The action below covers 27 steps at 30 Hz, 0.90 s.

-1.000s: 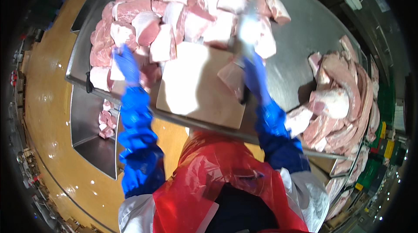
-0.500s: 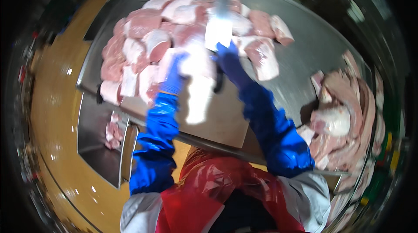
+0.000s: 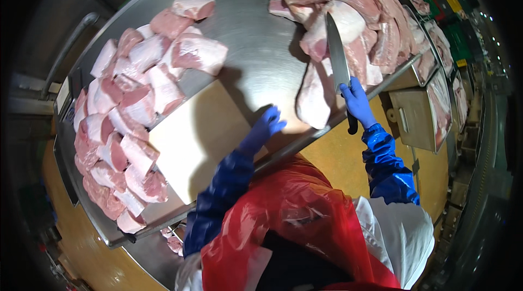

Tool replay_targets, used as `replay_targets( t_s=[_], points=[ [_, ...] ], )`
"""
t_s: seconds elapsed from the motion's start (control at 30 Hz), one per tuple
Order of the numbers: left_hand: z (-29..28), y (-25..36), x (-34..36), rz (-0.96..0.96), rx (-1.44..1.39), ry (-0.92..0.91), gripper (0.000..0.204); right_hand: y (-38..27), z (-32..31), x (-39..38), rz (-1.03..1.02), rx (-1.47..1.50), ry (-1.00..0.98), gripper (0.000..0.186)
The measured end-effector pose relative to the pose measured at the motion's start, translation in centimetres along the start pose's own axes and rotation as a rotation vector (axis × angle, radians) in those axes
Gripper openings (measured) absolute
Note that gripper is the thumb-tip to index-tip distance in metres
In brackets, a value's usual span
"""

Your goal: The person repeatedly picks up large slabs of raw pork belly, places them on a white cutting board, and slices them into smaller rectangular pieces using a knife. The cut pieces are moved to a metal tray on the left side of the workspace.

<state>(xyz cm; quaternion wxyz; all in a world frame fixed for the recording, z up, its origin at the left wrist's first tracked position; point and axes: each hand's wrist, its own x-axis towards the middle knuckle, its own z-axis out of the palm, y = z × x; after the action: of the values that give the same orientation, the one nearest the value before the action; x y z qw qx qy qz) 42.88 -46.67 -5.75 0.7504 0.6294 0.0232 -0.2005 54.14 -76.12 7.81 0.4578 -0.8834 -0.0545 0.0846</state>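
My right hand (image 3: pixel 358 105), in a blue glove, is closed round the black handle of a large knife (image 3: pixel 338 54). The blade points away from me, over the heap of long pale meat strips (image 3: pixel 376 13) on the right. Above the near edge of the steel table, my left hand (image 3: pixel 264 127) is empty, its gloved fingers apart. It hovers beside the right edge of the cutting board (image 3: pixel 180 136). A long fatty piece of meat (image 3: pixel 314 103) hangs down the heap's near side, between my two hands. Its upper end runs under other pieces.
Cut meat chunks (image 3: pixel 131 103) crowd the left part of the steel table (image 3: pixel 245 46). A steel tub (image 3: pixel 155 261) with small scraps stands below the near left edge. More meat lies in a beige bin (image 3: pixel 406 114) on the right, near green crates (image 3: pixel 455 35).
The view has turned right. My right hand has carried the knife from the chunks to the strip heap. My left hand has left the chunks and moved right, now empty.
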Motion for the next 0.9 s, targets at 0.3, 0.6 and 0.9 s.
replay_targets(
  t_s=[0.3, 0.6, 0.9],
  points=[
    [2.9, 19.4, 26.3, 0.290, 0.032, -0.116, 0.061, 2.0, -4.2, 7.9, -0.084, 0.617, 0.227, 0.036],
    [5.4, 18.4, 25.8, 0.297, -0.018, -0.243, 0.070, -1.8, -5.6, 18.9, -0.171, 0.560, 0.219, 0.027],
    [4.4, 12.9, 11.9, 0.327, -0.295, -0.104, 0.064, -4.6, 1.8, 9.8, -0.382, 0.110, 0.098, 0.034]
  ],
)
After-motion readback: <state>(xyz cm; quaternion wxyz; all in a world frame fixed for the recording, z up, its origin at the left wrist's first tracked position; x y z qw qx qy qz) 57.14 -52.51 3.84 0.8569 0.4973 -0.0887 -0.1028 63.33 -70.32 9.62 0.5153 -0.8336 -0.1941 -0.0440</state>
